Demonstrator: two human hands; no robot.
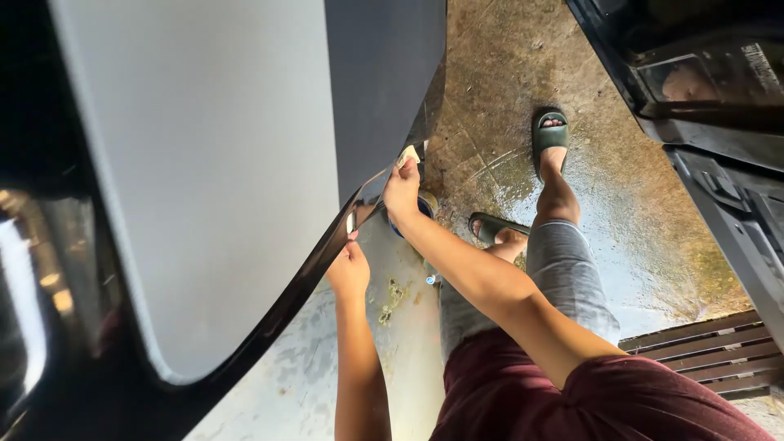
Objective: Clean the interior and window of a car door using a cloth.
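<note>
A small yellowish pad (408,154) is pinched in the right hand (401,189) against the car door's edge (384,98), while the left hand (349,271), fingers curled, clasps that edge lower down.

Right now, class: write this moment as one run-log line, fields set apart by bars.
left hand on dark car panel edge | right hand pressing pale sponge to panel | green sandals on wet concrete floor
</note>
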